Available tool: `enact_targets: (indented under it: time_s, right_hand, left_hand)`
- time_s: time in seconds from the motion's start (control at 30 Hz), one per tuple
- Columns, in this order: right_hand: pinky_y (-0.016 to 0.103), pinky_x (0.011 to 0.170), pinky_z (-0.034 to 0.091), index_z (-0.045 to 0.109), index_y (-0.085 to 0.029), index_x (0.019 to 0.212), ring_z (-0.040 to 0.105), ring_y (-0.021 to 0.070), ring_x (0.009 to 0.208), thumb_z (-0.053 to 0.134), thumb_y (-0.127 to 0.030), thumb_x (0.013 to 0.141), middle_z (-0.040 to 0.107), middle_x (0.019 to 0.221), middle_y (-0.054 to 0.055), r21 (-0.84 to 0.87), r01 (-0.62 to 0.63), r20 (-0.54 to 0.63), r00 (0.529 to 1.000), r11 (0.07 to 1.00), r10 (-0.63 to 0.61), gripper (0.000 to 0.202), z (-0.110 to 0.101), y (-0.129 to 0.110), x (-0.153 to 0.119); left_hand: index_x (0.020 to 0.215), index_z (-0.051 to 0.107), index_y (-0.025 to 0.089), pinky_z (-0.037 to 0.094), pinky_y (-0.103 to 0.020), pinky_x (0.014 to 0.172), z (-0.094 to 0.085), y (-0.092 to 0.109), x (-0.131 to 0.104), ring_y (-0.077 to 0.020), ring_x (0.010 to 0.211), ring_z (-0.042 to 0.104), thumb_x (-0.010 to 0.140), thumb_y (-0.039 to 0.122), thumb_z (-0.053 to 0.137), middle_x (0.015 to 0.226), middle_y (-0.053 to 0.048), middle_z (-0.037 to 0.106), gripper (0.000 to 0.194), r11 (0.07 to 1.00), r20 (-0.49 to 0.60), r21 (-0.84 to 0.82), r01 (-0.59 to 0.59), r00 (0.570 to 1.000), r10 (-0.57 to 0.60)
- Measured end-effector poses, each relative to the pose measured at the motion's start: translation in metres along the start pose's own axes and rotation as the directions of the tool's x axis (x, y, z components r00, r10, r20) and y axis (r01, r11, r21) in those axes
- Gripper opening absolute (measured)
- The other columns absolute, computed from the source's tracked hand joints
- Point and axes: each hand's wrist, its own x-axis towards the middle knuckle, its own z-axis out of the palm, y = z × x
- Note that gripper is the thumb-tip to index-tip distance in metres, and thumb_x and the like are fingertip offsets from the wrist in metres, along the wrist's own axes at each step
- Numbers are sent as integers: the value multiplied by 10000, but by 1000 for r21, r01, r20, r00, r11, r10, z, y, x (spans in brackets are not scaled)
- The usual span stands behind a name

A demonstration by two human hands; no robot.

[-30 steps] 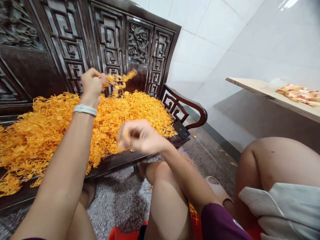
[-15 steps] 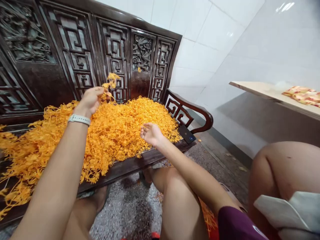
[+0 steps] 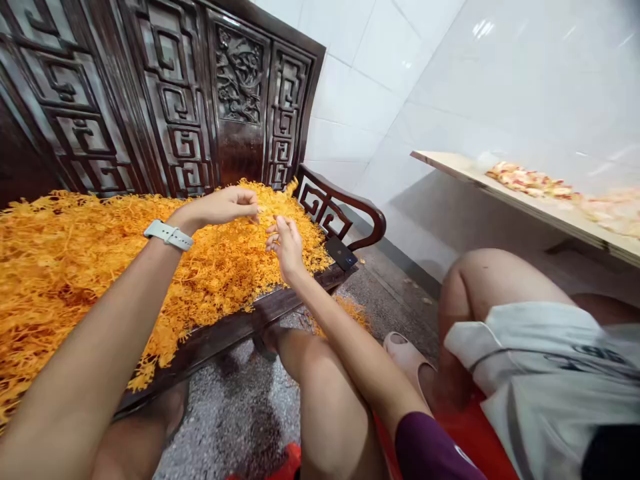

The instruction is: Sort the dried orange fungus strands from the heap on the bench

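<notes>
A large heap of orange, stringy, flower-like pieces [image 3: 210, 273] covers the seat of a dark carved bench [image 3: 240, 143]. My left hand [image 3: 227, 205], with a pale watch band on its wrist, is over the heap, its fingers curled together; what they hold is too small to make out. Just right of it and slightly lower, my right hand [image 3: 289, 248] is palm up, its fingers loosely bent and apart, with nothing clearly in them. A loose orange piece [image 3: 291, 188] shows above the heap, beyond my right hand.
A dark phone [image 3: 341, 253] lies at the bench's right end, by the curved armrest [image 3: 363, 210]. At right, a wooden board [image 3: 450, 163] bears red-and-cream pieces [image 3: 533, 181]. Another person's bare knee [image 3: 493, 273] is below it. Orange bits [image 3: 353, 313] lie on the floor.
The view has turned to the right. My left hand has come down and closer to my right hand, and the orange strands it held no longer show clearly. My right hand is turned more upward.
</notes>
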Motion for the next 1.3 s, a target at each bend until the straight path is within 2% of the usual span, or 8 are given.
enact_targets:
  time_s: [0.17,0.37,0.53,0.77,0.93,1.1,1.23,1.3]
  right_hand:
    - [272,632,500,560,-231,977,600,108,663,814,-494,830,646,859,0,48,-14,40,999,999,12,394,5,1,-2]
    - [257,676,502,603,-202,949,606,103,714,896,-400,728,654,839,-27,106,-36,28,999,994,33,417,7,0,-5]
    - [236,658,445,628,-176,897,559,86,685,819,-319,775,639,781,-31,139,-48,47,998,989,42,268,4,-9,-4]
    - [251,587,389,606,-196,825,468,81,573,751,-356,835,555,705,-52,58,-57,148,988,997,48,217,-5,-14,2]
    - [262,595,374,562,-207,776,463,93,569,764,-466,819,519,652,-59,-17,10,166,986,1000,-7,332,1,-18,-2]
    - [280,599,319,535,-212,775,414,110,588,660,-414,924,471,632,-52,-163,172,162,976,971,-146,281,7,-28,-4]
    - [291,596,281,434,-227,734,339,115,600,610,-309,966,386,648,-59,-332,304,131,952,893,-276,303,10,-39,-12]
    - [292,626,320,453,-221,744,389,124,638,596,-247,970,431,680,-44,-390,386,262,917,836,-301,269,19,-48,-31]
  left_hand:
    - [770,593,199,399,-297,622,12,10,-6,-146,647,518,876,455,646,728,-24,618,283,985,152,174,-13,988,-14]
    - [860,672,181,464,-318,774,18,27,-19,-195,837,606,917,490,574,904,-71,693,329,978,102,203,48,992,-70]
    - [745,617,189,349,-282,582,35,36,-7,-130,606,481,886,564,653,692,-13,588,402,986,44,143,88,995,-95]
    - [528,525,171,334,-271,551,43,46,8,-96,538,437,808,437,735,538,11,484,439,996,-89,79,-33,995,40]
    - [541,592,157,410,-273,545,41,42,6,-122,525,546,786,388,741,532,-29,573,368,1000,-184,-14,20,983,-22]
    - [514,536,170,323,-270,478,48,44,6,-105,444,467,837,333,680,471,-9,499,390,993,-269,-114,-7,963,-24]
    - [496,424,190,241,-299,511,47,53,3,-95,463,348,843,289,670,470,19,384,437,995,-343,84,-55,936,81]
    - [536,421,196,263,-315,563,37,50,0,-122,542,377,854,268,668,534,8,409,408,965,-506,261,-27,848,160]
